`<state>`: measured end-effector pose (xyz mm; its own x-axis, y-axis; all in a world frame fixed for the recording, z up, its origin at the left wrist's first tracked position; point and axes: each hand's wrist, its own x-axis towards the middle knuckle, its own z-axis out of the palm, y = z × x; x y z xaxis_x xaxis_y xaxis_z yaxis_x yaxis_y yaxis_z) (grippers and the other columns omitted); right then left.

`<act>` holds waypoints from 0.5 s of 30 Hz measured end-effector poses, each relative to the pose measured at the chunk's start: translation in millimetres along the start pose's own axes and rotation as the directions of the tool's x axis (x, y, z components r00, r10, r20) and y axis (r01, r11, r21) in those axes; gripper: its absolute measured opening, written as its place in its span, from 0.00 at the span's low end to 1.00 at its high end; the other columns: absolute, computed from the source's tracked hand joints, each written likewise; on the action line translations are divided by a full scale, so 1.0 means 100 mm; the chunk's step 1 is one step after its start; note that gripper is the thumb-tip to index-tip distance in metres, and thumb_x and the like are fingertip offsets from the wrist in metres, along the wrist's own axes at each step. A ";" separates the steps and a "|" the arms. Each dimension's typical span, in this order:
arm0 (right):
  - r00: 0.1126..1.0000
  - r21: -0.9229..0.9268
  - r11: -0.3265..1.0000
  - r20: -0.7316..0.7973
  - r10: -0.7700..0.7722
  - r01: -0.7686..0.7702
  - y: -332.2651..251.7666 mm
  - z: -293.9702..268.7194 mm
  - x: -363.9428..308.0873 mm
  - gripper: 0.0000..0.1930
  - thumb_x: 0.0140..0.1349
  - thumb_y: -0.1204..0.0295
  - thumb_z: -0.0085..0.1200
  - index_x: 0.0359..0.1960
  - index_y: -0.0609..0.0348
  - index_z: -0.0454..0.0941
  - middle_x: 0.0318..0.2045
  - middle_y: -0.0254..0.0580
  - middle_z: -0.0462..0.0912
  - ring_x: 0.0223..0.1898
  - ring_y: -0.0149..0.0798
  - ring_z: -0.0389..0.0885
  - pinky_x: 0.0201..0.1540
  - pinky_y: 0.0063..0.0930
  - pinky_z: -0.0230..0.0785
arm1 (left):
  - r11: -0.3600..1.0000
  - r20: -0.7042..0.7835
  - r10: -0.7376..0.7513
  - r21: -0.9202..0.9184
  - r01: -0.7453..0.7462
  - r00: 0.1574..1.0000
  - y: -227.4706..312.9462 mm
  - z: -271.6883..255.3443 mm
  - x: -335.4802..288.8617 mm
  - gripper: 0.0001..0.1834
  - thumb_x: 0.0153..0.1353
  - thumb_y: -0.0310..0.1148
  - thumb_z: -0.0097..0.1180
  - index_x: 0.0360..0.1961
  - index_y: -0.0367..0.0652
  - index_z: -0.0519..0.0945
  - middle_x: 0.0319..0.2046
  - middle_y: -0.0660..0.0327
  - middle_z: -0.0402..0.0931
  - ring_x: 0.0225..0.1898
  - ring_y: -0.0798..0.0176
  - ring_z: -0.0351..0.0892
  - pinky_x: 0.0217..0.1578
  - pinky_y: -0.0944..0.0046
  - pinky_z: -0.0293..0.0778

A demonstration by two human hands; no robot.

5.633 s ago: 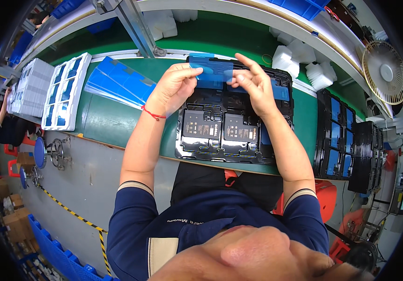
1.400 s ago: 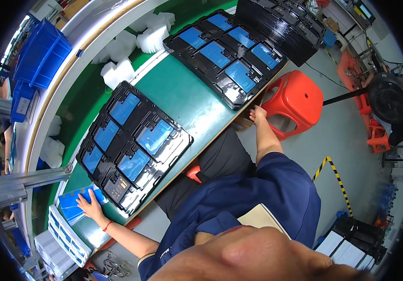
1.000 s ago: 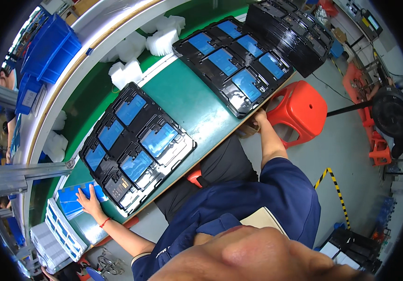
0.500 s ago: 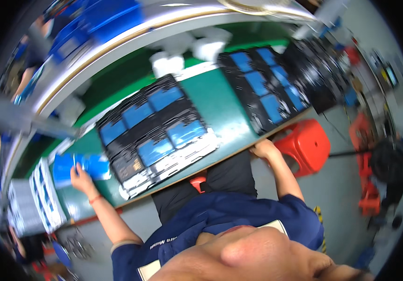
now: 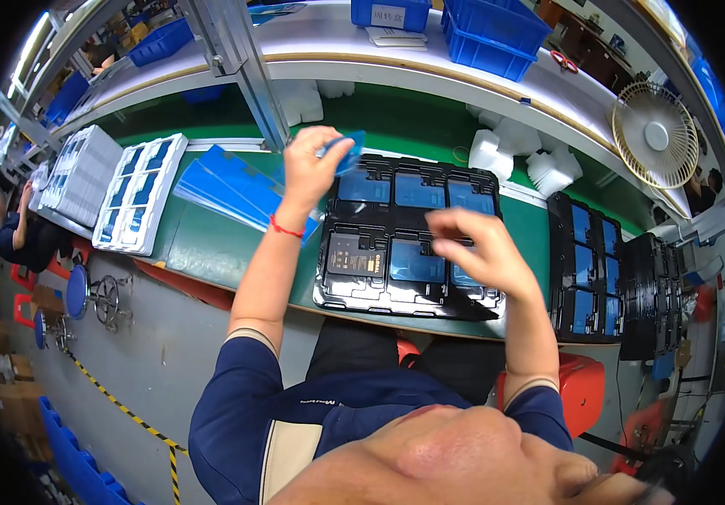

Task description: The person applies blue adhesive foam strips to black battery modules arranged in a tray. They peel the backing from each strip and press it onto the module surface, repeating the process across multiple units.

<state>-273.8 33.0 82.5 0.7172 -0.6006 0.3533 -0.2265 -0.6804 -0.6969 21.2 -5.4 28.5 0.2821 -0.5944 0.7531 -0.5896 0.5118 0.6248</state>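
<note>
Film [image 5: 352, 152], blue, one: pinched in left hand [image 5: 308, 167] near far left corner of tray [image 5: 369, 218], best held by its edges, unbent; right hand [image 5: 490, 254] empty, fingers parted, over tray.

Navy shirt [image 5: 354, 387], beige-edged short sleeves [image 5: 244, 370], red wrist cord [image 5: 286, 228], black trousers [image 5: 350, 347]

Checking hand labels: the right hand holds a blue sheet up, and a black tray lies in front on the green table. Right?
Wrong hand: the head view shows the left hand holding up the blue sheet. The black tray does lie on the green table.
</note>
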 end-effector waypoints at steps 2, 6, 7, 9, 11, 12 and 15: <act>0.988 0.109 0.990 -0.119 0.101 -0.088 0.16 0.19 0.36 0.23 0.55 0.73 0.60 0.53 0.61 0.71 0.41 0.44 0.80 0.39 0.34 0.80 0.39 0.26 0.72 | 0.996 0.040 0.087 0.022 -0.088 0.995 -0.05 0.10 -0.16 0.09 0.46 0.29 0.69 0.24 0.35 0.81 0.27 0.55 0.80 0.33 0.57 0.79 0.37 0.63 0.74; 0.957 0.264 0.959 -0.237 0.165 -0.100 0.63 0.58 0.71 0.26 0.55 0.77 0.59 0.58 0.61 0.68 0.44 0.44 0.79 0.43 0.34 0.78 0.43 0.25 0.72 | 0.992 0.147 0.122 -0.046 -0.116 0.982 -0.02 0.20 -0.31 0.12 0.43 0.32 0.71 0.22 0.35 0.80 0.26 0.55 0.79 0.31 0.55 0.78 0.35 0.60 0.73; 0.958 0.370 0.925 -0.222 0.182 -0.089 0.73 0.67 0.73 0.25 0.55 0.79 0.58 0.57 0.61 0.69 0.43 0.43 0.79 0.42 0.33 0.78 0.44 0.24 0.72 | 0.988 0.179 0.149 -0.058 -0.140 0.973 -0.02 0.22 -0.33 0.13 0.43 0.32 0.71 0.22 0.35 0.80 0.26 0.55 0.79 0.32 0.55 0.78 0.35 0.60 0.73; 0.959 0.568 0.820 -0.187 0.214 -0.072 0.85 0.80 0.74 0.22 0.56 0.81 0.57 0.54 0.63 0.71 0.41 0.41 0.79 0.42 0.30 0.78 0.44 0.22 0.71 | 0.985 0.245 0.165 -0.083 -0.148 0.955 0.01 0.24 -0.38 0.12 0.44 0.32 0.70 0.23 0.36 0.81 0.26 0.56 0.79 0.34 0.55 0.79 0.36 0.60 0.74; 0.939 0.575 0.805 -0.173 0.296 -0.147 0.86 0.81 0.68 0.18 0.57 0.82 0.56 0.51 0.64 0.73 0.41 0.38 0.79 0.42 0.28 0.77 0.46 0.21 0.71 | 0.985 0.303 0.160 -0.109 -0.132 0.939 0.01 0.26 -0.44 0.12 0.45 0.34 0.70 0.24 0.36 0.81 0.27 0.57 0.80 0.35 0.55 0.79 0.37 0.60 0.74; 0.927 0.579 0.794 -0.168 0.336 -0.183 0.84 0.80 0.66 0.16 0.58 0.83 0.56 0.49 0.64 0.74 0.42 0.37 0.79 0.42 0.27 0.76 0.47 0.20 0.70 | 0.983 0.327 0.167 -0.124 -0.133 0.930 0.00 0.26 -0.45 0.14 0.45 0.36 0.70 0.25 0.37 0.81 0.28 0.57 0.80 0.35 0.54 0.78 0.37 0.60 0.73; 0.901 0.599 0.798 -0.307 0.305 -0.066 0.77 0.73 0.61 0.07 0.56 0.81 0.59 0.37 0.63 0.78 0.32 0.33 0.80 0.35 0.24 0.77 0.40 0.17 0.70 | 0.985 0.216 0.167 -0.069 -0.156 0.962 0.07 0.26 -0.44 0.17 0.45 0.38 0.70 0.31 0.38 0.81 0.31 0.57 0.80 0.37 0.55 0.78 0.37 0.60 0.73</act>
<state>-199.1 -25.3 4.6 0.3750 -0.8779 0.2976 0.1672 -0.2517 -0.9532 -15.4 8.4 -5.5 0.0090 -0.6203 0.7843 -0.5731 0.6396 0.5124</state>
